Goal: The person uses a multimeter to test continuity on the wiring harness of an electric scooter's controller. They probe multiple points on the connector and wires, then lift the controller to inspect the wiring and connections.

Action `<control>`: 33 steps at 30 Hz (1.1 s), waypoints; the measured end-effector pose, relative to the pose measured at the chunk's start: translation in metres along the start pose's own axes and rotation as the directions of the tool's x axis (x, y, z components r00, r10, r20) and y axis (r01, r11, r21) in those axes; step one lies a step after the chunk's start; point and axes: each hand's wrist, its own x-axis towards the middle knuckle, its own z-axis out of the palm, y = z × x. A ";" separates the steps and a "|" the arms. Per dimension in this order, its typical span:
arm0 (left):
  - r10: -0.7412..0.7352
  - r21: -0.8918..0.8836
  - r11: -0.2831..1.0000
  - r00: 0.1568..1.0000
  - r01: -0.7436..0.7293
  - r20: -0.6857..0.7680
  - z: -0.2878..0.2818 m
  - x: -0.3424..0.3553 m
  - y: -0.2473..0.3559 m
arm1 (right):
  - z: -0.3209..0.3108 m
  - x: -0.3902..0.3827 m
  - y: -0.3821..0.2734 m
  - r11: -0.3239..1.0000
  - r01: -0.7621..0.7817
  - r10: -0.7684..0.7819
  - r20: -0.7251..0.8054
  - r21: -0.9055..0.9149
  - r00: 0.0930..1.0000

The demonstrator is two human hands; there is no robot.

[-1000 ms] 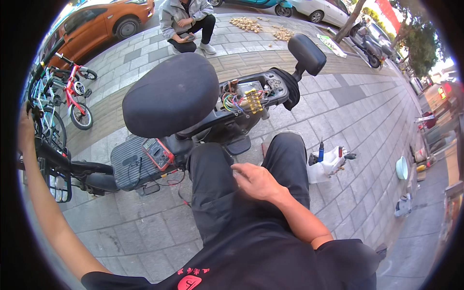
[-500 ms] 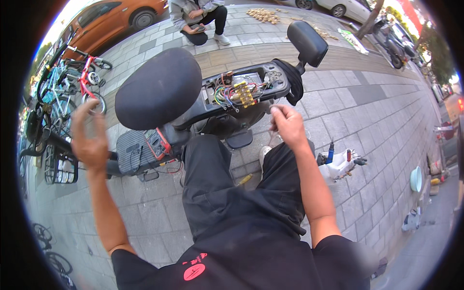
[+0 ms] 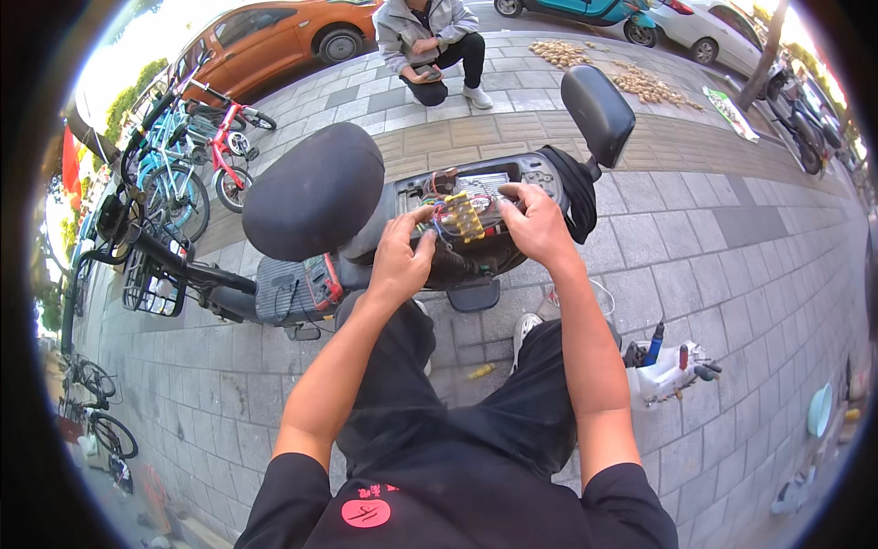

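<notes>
An electric scooter stands crosswise before me, its black seat tipped up at the left. Coloured wires and a yellow terminal block lie over its uncovered compartment, beside a silver finned box. My left hand is at the wires left of the block, thumb and forefinger apart. At the block's right side, my right hand has its fingers drawn together in a pinch; what is between them is too small to make out. A red-framed meter rests on the ribbed footboard.
A white holder with tools stands on the paving to my right. A yellow-handled tool lies between my feet. Across the scooter a person squats. Bicycles stand at the left, and a pale green basin far right.
My left hand has come in from the far left to the wires. My right hand has moved up from below the compartment to the terminal block. The view has shifted.
</notes>
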 end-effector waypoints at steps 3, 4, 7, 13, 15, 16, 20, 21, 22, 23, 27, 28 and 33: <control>-0.032 0.009 0.999 0.999 0.032 -0.029 0.019 0.031 -0.012 | -0.009 0.034 0.022 0.992 0.061 -0.050 0.102 -0.114 0.994; -0.037 -0.064 0.997 0.998 0.033 -0.053 0.026 0.042 -0.020 | -0.008 0.041 0.027 1.000 0.010 -0.007 0.155 -0.021 0.988; -0.039 -0.168 0.986 0.990 0.016 -0.134 0.042 0.072 -0.050 | -0.004 0.057 0.032 0.985 -0.122 0.078 0.320 0.121 0.944; -0.146 -0.165 0.978 0.986 0.131 -0.085 0.055 0.093 -0.072 | 0.008 0.049 0.023 0.946 -0.186 0.072 0.387 0.266 0.919; -0.184 -0.160 0.973 0.979 0.169 -0.083 0.059 0.092 -0.072 | 0.015 0.048 0.029 0.951 -0.147 0.054 0.323 0.272 0.945; -0.187 -0.134 0.975 0.980 0.177 -0.069 0.056 0.095 -0.070 | 0.016 0.049 0.028 0.926 -0.195 0.099 0.292 0.323 0.951; -0.183 -0.091 0.980 0.982 0.179 -0.042 0.046 0.096 -0.075 | 0.021 0.048 0.019 0.841 -0.273 0.190 0.218 0.466 0.957; -0.154 -0.062 0.987 0.987 0.151 -0.047 0.043 0.095 -0.076 | 0.022 0.048 0.016 0.830 -0.270 0.188 0.210 0.487 0.959; -0.131 -0.035 0.991 0.990 0.129 -0.052 0.041 0.092 -0.074 | 0.023 0.045 0.014 0.820 -0.272 0.191 0.207 0.504 0.960; -0.095 0.016 0.995 0.995 0.096 -0.029 0.037 0.093 -0.062 | 0.022 0.043 0.010 0.813 -0.282 0.199 0.213 0.510 0.957; -0.101 -0.082 0.991 0.992 0.107 0.071 0.033 0.102 -0.075 | 0.017 0.035 0.005 0.821 -0.224 0.126 0.216 0.525 0.968; -0.113 -0.111 0.987 0.992 0.119 0.061 0.034 0.102 -0.078 | 0.014 0.034 -0.003 0.848 -0.195 0.079 0.247 0.492 0.966; -0.133 -0.216 0.970 0.989 0.115 -0.068 0.051 0.095 -0.094 | 0.020 0.029 -0.039 0.924 0.285 -0.364 0.356 0.254 0.861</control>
